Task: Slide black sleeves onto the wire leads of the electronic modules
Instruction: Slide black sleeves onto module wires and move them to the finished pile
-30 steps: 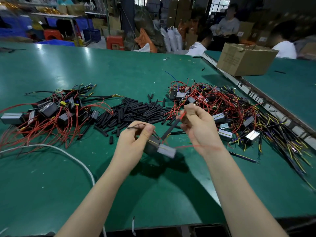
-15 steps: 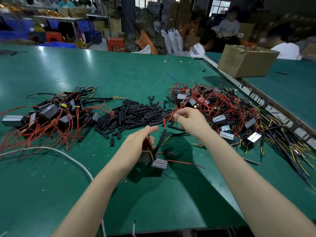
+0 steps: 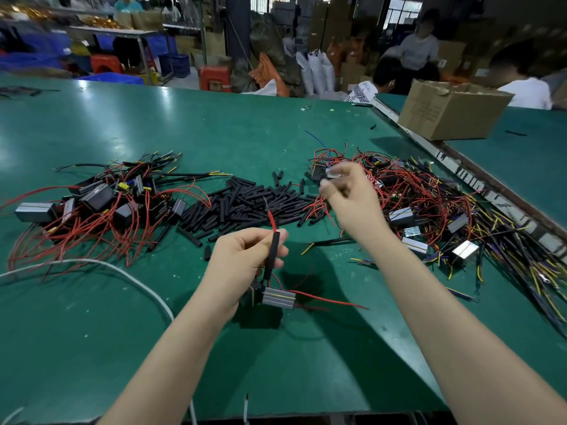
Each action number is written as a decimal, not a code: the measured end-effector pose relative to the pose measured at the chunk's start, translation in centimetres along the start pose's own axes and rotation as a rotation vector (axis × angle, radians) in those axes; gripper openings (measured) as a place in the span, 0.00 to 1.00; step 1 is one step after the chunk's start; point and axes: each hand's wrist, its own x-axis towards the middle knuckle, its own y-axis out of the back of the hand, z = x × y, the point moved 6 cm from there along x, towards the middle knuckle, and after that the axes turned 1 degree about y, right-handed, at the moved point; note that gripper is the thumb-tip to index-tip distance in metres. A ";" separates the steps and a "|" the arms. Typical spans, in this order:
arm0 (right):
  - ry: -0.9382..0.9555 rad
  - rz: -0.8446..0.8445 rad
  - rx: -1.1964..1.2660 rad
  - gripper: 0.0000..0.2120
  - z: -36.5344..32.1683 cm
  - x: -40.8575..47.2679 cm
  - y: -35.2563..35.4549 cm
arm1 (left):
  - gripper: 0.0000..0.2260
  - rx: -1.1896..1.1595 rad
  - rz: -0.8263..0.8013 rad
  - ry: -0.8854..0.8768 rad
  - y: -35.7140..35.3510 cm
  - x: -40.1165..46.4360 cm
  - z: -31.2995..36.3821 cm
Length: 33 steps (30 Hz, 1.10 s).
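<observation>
Bare green table (image 3: pixel 322 357) lies open near the edge; wire piles (image 3: pixel 101 216) and loose sleeves (image 3: pixel 242 207) crowd the middle.

I see a green bench (image 3: pixel 214 127) with a white cable (image 3: pixel 92 263) curving across its near left area. A second green bench (image 3: pixel 521 161) adjoins on the right and carries an open cardboard box (image 3: pixel 445 115) near its far edge. Beyond the benches I note red stools (image 3: pixel 214 78), blue crates (image 3: pixel 175 64), white sacks (image 3: pixel 319 70), stacked cartons, and seated people (image 3: pixel 420 50).
</observation>
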 end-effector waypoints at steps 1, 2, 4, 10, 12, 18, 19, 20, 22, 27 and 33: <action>-0.003 -0.003 0.203 0.10 -0.9 -0.4 0.1 | 0.06 0.034 0.004 0.011 -0.1 0.0 -0.1; -0.002 -0.021 0.361 0.11 -1.7 -0.9 0.1 | 0.07 0.063 0.003 0.021 -0.3 -0.1 -0.1; -0.008 -0.035 0.533 0.11 -3.0 -1.8 -0.3 | 0.07 0.096 -0.007 0.034 -0.6 -0.3 0.1; -0.019 0.117 0.681 0.08 -3.7 -4.2 -0.1 | 0.08 0.101 -0.040 0.065 -1.0 -0.6 0.0; 0.027 0.145 0.668 0.09 -4.0 -4.8 -0.1 | 0.08 0.104 -0.053 0.072 -1.1 -0.7 -0.1; 0.044 0.128 0.463 0.09 -3.8 -5.7 -0.8 | 0.07 0.101 -0.066 0.077 -1.3 -0.7 -0.3; 0.037 0.131 0.460 0.09 -3.7 -5.7 -0.8 | 0.07 0.102 -0.068 0.079 -1.4 -0.8 -0.3; 0.031 0.135 0.463 0.09 -3.5 -5.7 -0.7 | 0.07 0.105 -0.069 0.080 -1.4 -0.8 -0.4; 0.027 0.137 0.482 0.09 -3.2 -5.7 -0.8 | 0.07 0.109 -0.064 0.085 -1.4 -0.8 -0.5; 0.040 0.135 0.394 0.08 -3.1 -6.0 -1.1 | 0.07 0.079 -0.023 0.111 -1.5 -0.7 -0.6; 0.039 0.167 0.352 0.08 -2.3 -6.3 -1.2 | 0.07 0.057 -0.016 0.114 -1.6 -0.7 -0.7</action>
